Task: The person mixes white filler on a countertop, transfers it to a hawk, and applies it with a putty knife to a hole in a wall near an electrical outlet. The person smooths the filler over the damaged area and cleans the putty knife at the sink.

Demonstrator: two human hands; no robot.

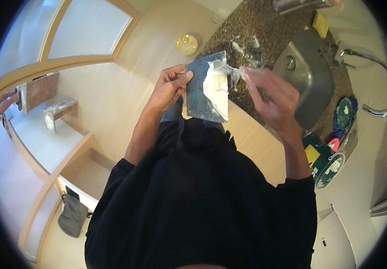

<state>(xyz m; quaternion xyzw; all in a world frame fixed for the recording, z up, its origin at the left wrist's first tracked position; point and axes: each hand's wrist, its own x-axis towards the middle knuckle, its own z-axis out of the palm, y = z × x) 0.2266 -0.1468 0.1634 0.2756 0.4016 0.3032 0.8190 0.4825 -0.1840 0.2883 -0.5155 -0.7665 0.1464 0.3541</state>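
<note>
We held dark flat plate (196,92) in front of black shirt (202,193), left hand (170,88) pinching its left edge. White paste (215,87) covered plate's right part. Our right hand (275,96) pinched blurred whitish tool (233,71) at paste's upper end. Beyond lay speckled tabletop (256,24) with white smears (255,42), then sink (316,85), faucet (385,69).

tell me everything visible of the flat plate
The flat plate is four-sided, scuffed and blue-grey, apparently metal, white paste covering much of its right side. It appears slightly turned, in front of the torso. The left hand grips its left edge; a blurred tool in the right hand is at its upper right corner, contact unclear.
</note>
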